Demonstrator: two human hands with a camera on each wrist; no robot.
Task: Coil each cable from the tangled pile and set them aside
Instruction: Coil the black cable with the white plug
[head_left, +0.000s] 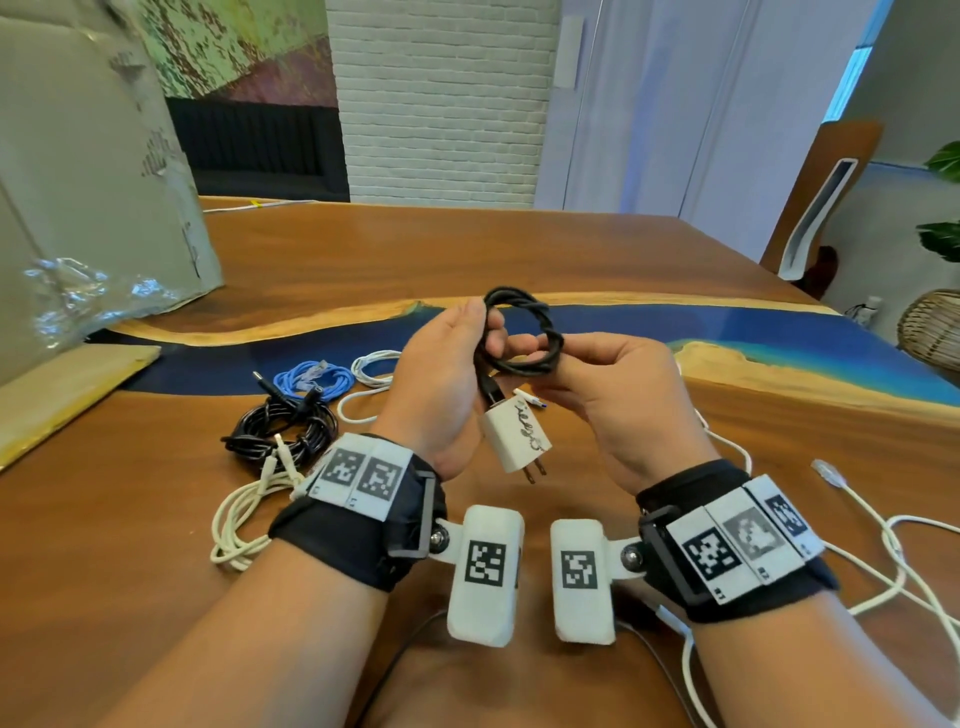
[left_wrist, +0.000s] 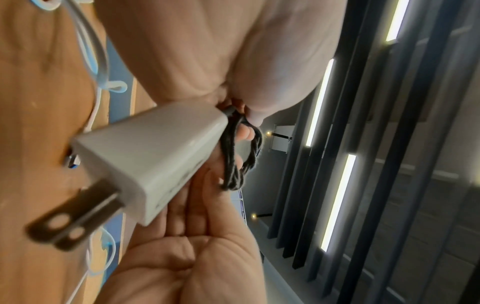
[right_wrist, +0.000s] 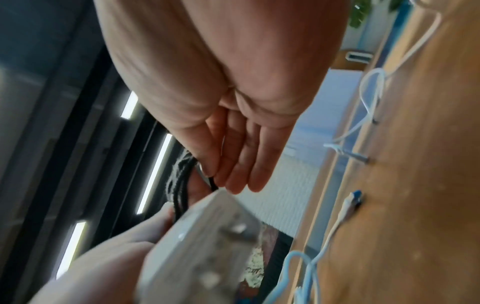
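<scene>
While both hands hold it above the bench (head_left: 519, 249), the black cable (head_left: 524, 332) forms a small twisted coil.
The left hand (head_left: 441, 374) grips one side of the coil with curled fingers, and the right hand (head_left: 618, 384) pinches the other side. A white charger plug (head_left: 514, 436) hangs from the cable between the wrists; it carries dark handwriting that I cannot read. On the bench to the left lie a blue coil (head_left: 311, 379), a black bundle (head_left: 280, 431) and white cables (head_left: 244, 519).
</scene>
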